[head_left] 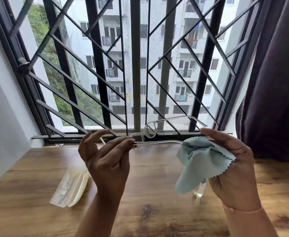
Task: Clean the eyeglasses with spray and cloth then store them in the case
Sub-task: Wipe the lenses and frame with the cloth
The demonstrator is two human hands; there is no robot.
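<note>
Fingers point(123, 143) of left hand point(106, 161) pinch eyeglasses point(150, 132); right hand point(234, 168) grips cloth point(198, 159).

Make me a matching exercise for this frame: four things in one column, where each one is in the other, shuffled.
Things:
1 clear-framed eyeglasses
2 pale blue microfibre cloth
3 cream plastic case
4 small clear spray bottle

Places:
A standing on the wooden table, partly hidden
B pinched by the left hand
C lying on the table's left side
D bunched in the right hand

Pairs: 1-B, 2-D, 3-C, 4-A
</note>
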